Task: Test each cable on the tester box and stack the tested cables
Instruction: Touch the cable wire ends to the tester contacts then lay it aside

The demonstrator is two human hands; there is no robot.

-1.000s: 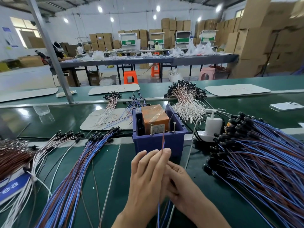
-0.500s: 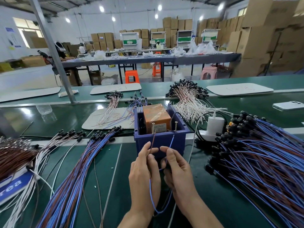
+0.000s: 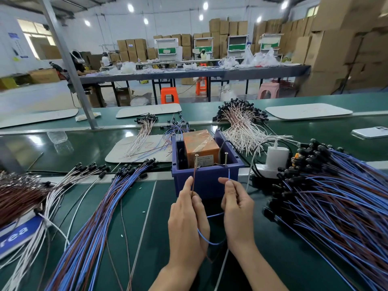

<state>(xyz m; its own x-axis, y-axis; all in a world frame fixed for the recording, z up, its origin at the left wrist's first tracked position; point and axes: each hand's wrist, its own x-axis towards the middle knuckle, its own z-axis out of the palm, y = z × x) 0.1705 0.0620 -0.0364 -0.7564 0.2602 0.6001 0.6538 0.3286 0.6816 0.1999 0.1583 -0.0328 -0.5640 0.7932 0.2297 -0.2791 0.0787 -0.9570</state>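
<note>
The tester box (image 3: 206, 181) is a blue plastic bin holding an orange block (image 3: 199, 148), with two upright screws at its near rim. My left hand (image 3: 186, 223) pinches the brown wire end of a cable, its tip raised to the left screw (image 3: 196, 159). My right hand (image 3: 237, 211) pinches the blue wire end (image 3: 228, 174), held just below the right screw (image 3: 226, 158). The cable (image 3: 210, 241) loops down between my hands. A fan of blue and brown cables (image 3: 98, 208) lies to the left. A large heap of similar cables (image 3: 340, 196) lies to the right.
A white charger on a power strip (image 3: 275, 158) sits right of the box. Pink-white cable bundles (image 3: 243, 127) and a white mat (image 3: 138, 148) lie behind it. A phone (image 3: 370, 132) rests far right. A metal post (image 3: 69, 66) rises at the left.
My hands have spread apart, separating the cable's two wire ends. Both ends have risen toward the box's two screws, the brown one reaching the left screw.
</note>
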